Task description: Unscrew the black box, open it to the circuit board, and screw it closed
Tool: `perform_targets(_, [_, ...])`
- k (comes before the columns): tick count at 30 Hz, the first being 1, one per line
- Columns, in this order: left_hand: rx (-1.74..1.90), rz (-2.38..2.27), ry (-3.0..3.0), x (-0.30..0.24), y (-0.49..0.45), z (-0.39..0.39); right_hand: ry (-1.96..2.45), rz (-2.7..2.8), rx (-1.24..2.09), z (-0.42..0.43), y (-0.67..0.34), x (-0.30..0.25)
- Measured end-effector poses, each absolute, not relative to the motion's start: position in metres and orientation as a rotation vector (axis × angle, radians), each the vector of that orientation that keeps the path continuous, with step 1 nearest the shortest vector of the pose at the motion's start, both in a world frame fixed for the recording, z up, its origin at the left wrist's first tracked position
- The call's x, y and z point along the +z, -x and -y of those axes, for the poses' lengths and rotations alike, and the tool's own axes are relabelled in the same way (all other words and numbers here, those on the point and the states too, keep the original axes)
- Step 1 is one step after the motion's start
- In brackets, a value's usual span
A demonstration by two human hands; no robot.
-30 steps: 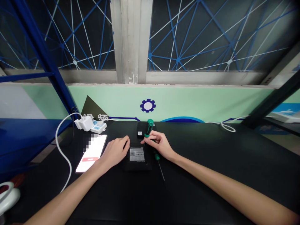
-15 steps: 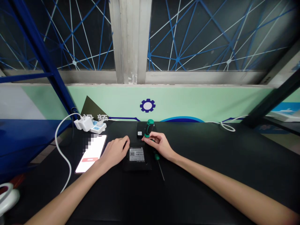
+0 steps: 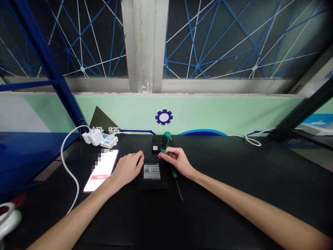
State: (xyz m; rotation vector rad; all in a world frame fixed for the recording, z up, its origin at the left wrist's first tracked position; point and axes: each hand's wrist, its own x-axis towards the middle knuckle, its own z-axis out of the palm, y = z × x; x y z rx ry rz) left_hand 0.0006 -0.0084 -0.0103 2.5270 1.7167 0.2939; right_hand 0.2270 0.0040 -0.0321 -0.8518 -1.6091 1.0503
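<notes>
A flat black box with a white printed label (image 3: 152, 172) lies label up on the black table. My left hand (image 3: 130, 166) is closed at its upper left edge, fingers curled down against it; the fingertips are partly hidden. In my right hand (image 3: 179, 160) is a green-and-black screwdriver (image 3: 165, 141), pinched low by thumb and fingers. It stands nearly upright over the box's upper right corner, and its tip is too small to make out. A second screwdriver (image 3: 174, 174) with a green handle lies beneath and beside my right hand, its shaft pointing toward me.
Behind the screwdriver sits another small black box (image 3: 155, 147) with a white sticker. A lit phone (image 3: 102, 170) lies left of my left hand. Further back is a white power strip (image 3: 109, 141) with a plugged-in adapter (image 3: 94, 138); its white cable (image 3: 68, 166) loops down the left side.
The top of the held screwdriver has tipped very slightly to the right and up. Both hands and the labelled box stay where they were.
</notes>
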Motion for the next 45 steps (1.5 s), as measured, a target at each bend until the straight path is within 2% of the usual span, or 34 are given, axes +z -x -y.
perform_targets(21, [0.309, -1.707, -2.531, -0.0129, 0.0003, 0.0076, 0.777, 1.487, 1.202, -0.0031, -0.2252, -0.0324])
perform_targets(45, [0.297, -1.709, -2.535, -0.0110, -0.0001, 0.0082, 0.740, 1.527, 1.113, -0.0033, -0.2236, -0.0334])
